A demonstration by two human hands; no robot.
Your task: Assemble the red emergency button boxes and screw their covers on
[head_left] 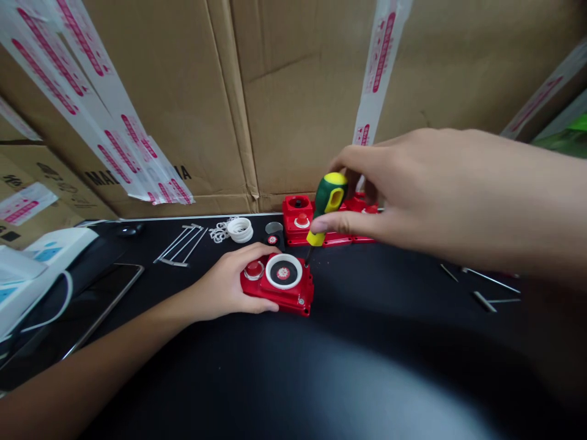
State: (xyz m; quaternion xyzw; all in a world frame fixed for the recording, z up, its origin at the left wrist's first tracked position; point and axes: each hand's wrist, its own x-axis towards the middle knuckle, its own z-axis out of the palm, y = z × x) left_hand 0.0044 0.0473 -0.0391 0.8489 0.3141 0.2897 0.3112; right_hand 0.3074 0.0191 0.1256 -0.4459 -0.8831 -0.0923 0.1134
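Observation:
My left hand (233, 281) grips the left end of a red housing (293, 299) that rests on the black table. On its top are a red button in a clear collar and a white ring (299, 269) around a black disc with a red and white centre. My right hand (385, 189) pinches a green and yellow screwdriver (328, 198) by its handle, held nearly upright. The screwdriver's tip meets the housing's far right corner, where a screw hole seems to be. A silver screw (301, 301) shows at the near right corner.
More red housings (293, 229) stand behind, against cardboard boxes (293, 104). Stacked white rings (240, 230), small white parts and metal rods (181, 244) lie at the back left. A phone-like black slab (101, 311) and power strip (59, 244) are left; T-handled tools (485, 301) lie right.

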